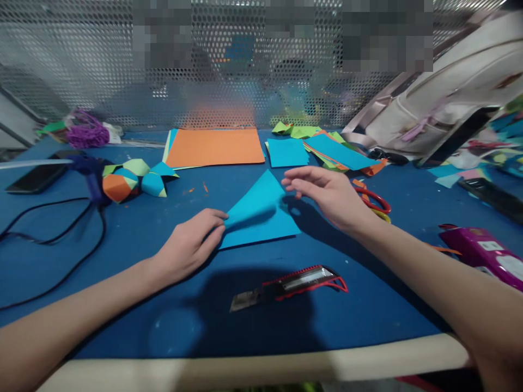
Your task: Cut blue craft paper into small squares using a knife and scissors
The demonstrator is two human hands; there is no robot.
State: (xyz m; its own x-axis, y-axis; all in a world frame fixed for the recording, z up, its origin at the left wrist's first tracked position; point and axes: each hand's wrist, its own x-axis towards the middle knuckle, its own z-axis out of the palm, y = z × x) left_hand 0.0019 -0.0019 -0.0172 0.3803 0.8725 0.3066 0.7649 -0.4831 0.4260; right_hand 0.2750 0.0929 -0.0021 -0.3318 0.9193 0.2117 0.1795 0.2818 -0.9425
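Note:
A bright blue sheet of paper [263, 215] lies in front of me, partly folded over, with a raised flap peaking at the top. My left hand [194, 239] grips its left corner between thumb and fingers. Just off the paper's right side hovers my right hand [318, 190], its fingers loosely bent and apart, with nothing visible in them. Closer to me rests a red and black utility knife [290, 286], its blade out and pointing left. Red-handled scissors [376, 200] are partly hidden behind my right hand and wrist.
Behind the paper lie a stack topped with orange paper [216, 148] and smaller blue sheets [288, 152]. Folded paper pieces [139, 178] and a hot glue gun [93, 182] with its cord are at left. A purple case [484, 253] and a white backpack [445, 87] stand right.

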